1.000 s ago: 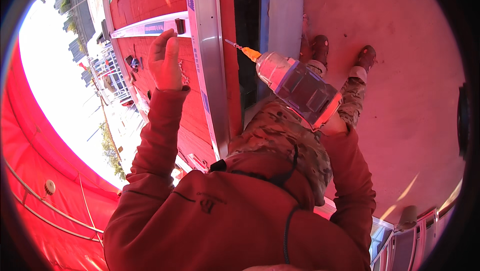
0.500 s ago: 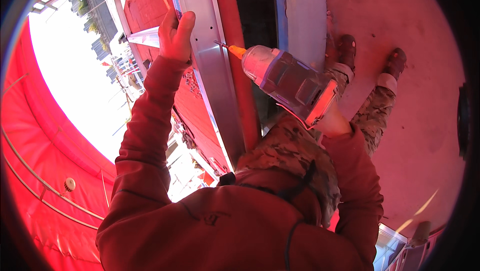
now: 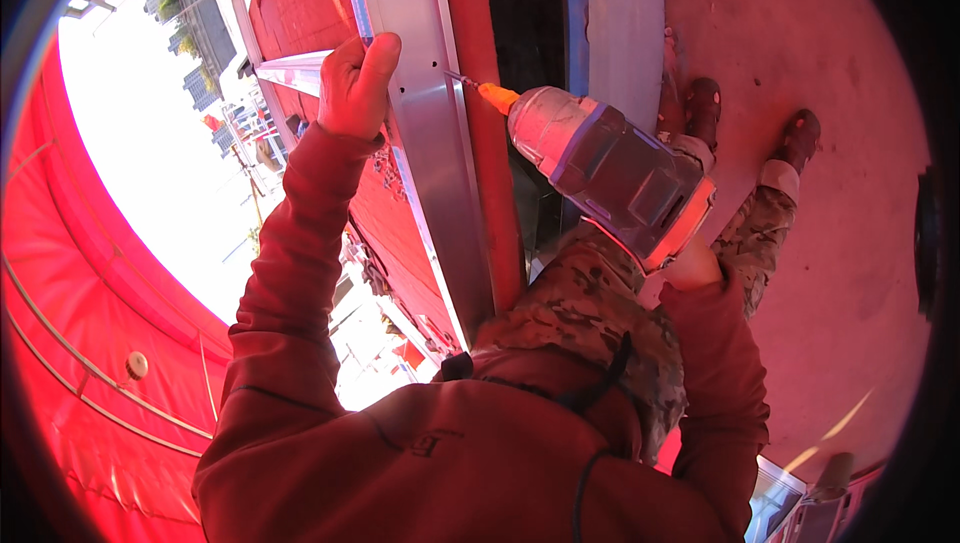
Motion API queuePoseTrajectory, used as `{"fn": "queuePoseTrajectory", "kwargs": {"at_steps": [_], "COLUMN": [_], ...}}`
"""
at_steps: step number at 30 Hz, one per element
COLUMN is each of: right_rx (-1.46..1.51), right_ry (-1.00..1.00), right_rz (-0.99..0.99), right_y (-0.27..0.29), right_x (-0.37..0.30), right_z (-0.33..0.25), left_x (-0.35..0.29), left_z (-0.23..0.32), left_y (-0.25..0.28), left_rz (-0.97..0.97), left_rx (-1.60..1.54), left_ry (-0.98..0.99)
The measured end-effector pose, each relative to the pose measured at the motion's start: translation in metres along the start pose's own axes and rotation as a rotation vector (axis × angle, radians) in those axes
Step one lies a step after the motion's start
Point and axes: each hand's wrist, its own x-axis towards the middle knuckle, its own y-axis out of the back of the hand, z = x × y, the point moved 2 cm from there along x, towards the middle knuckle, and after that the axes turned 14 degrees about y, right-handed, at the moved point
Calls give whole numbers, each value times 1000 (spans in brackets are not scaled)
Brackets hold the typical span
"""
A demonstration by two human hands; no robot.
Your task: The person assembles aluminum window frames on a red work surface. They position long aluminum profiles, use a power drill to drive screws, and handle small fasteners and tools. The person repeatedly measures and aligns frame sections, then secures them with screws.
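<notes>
My left hand [image 3: 358, 91] is closed on the left edge of a long silver metal profile [image 3: 445, 178], fingers curled and thumb pointing up. Two small dark holes show in the profile's face close to that hand. In my right hand [image 3: 693, 265] is a cordless drill [image 3: 618, 175], its body hiding most of my fingers. A thin bit [image 3: 460, 79] sticks out of the drill's orange-yellow nose piece [image 3: 497, 97]. The bit's tip is at the profile's right edge, near the holes; whether it touches the metal I cannot tell.
Red panels [image 3: 480, 133] flank the profile, with a dark gap and a pale beam [image 3: 625, 33] to the right. A pinkish floor [image 3: 830, 273] lies at right, under my shoes. Red fabric sheeting [image 3: 90, 343] with thin rods curves along the left, beside a bright opening.
The drill has shifted to the right, and its tip has gone from the profile's face to near its right edge. My left hand keeps its hold; the whole view has shifted slightly.
</notes>
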Motion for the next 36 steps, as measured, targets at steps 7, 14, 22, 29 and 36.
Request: {"fn": "queuePoseTrajectory", "kwargs": {"at_steps": [7,14,22,29,36], "right_rx": [-521,-250,-184,-206,-164], "right_ry": [316,25,173,192,175], "right_rz": [-178,-64,-31,-87,-129], "right_y": [14,6,7,11,16], "right_x": [9,13,5,0,0], "right_z": [5,-1,10,10,16], "left_x": [2,5,6,9,7], "left_z": [-3,-11,-14,-24,-18], "left_y": [-1,2,2,1,0], "left_rz": [-45,-63,-100,-25,-87], "left_rx": [8,12,-4,124,0], "left_ry": [-170,-173,-109,-263,-140]}}
